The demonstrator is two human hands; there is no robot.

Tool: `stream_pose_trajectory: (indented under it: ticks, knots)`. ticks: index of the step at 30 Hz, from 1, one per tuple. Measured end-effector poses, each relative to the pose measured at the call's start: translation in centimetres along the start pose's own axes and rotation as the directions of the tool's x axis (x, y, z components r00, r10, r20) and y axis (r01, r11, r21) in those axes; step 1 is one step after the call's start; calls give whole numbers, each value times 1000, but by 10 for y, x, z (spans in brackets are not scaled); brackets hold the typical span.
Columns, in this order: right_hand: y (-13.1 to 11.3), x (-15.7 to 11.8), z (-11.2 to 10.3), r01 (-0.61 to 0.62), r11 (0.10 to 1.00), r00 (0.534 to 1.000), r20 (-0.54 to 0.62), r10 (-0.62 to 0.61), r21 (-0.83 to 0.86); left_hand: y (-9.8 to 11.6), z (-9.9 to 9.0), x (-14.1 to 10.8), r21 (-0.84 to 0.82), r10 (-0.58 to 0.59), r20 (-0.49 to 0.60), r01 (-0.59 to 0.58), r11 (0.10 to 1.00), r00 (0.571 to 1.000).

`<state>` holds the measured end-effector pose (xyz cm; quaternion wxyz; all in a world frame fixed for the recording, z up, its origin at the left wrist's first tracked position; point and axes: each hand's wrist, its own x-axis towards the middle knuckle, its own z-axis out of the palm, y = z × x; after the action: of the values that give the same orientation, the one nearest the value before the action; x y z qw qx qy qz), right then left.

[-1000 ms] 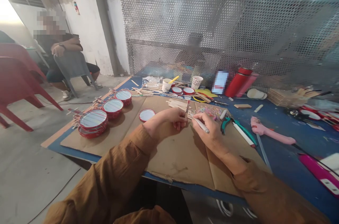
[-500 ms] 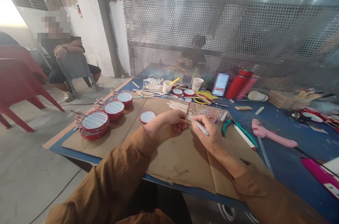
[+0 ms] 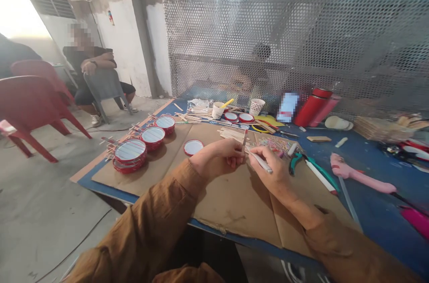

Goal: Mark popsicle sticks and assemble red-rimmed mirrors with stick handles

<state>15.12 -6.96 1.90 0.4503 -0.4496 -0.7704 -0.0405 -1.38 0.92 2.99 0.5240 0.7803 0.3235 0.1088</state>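
My left hand (image 3: 231, 153) is closed on a narrow wooden craft stick (image 3: 245, 137), which stands upright with a reddish face. Close beside it, my right hand (image 3: 275, 173) grips a white marker pen (image 3: 262, 163), its front end pointing at the stick; whether the tip touches is too small to tell. Both hands are over a brown cardboard sheet (image 3: 231, 202). Loose craft sticks (image 3: 231, 135) lie just behind them. Left of my hands is a round red-rimmed white disc (image 3: 193, 147). Farther left stand red drum-like rounds (image 3: 130, 151) with strings and sticks across them.
Green-handled pliers (image 3: 295, 162), a white pen (image 3: 320, 176) and a pink glue gun (image 3: 362, 177) lie to the right. Behind are paper cups (image 3: 257, 107), a phone (image 3: 288, 106) and a red bottle (image 3: 311, 106) before a perforated metal screen (image 3: 214, 42). A person (image 3: 97, 66) sits back left.
The camera view has turned slightly left, so the scene sits farther right. Both hands keep their holds on the stick and the marker, with hardly any movement.
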Motion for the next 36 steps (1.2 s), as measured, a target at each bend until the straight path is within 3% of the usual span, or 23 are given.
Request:
stream_pose_trajectory:
  ticks: [5,14,30,36]
  knots:
    - [1,0,1,0,1000,1000,31,1,-27,5,-1,-3,37,2,24,-3,999,1000]
    - [-1,0,2,2,1000,1000,-20,-2,-6,8,-2,-4,59,-1,32,-1,998,999]
    - [-2,-1,1,-44,999,999,-13,44,3,7,-2,-4,14,3,26,-4,1000,1000]
    - [-3,0,1,-1,1000,1000,20,1,-4,6,-1,-4,25,3,19,-3,1000,1000]
